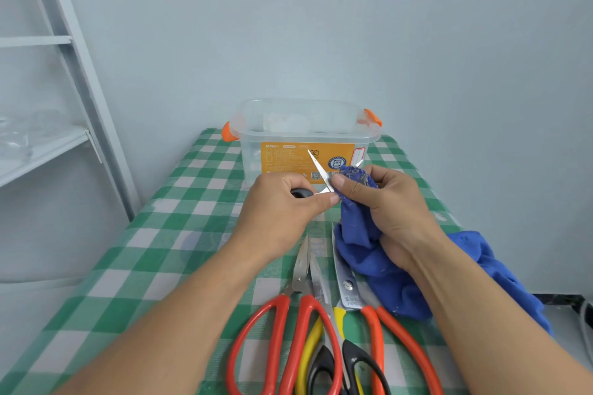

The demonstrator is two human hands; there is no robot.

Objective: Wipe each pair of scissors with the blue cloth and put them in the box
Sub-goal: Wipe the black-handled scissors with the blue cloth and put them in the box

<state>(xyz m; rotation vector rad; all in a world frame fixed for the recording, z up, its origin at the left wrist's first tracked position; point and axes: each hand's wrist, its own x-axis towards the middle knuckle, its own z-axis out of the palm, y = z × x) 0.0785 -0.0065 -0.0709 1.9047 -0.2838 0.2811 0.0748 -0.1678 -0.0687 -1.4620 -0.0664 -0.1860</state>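
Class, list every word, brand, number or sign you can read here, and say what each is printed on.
"M&G": top left of the orange label on the clear box.
"FXP0", then cut off: blade of the rightmost scissors.
Label's small print, QR code and round blue seal: too blurred to read.
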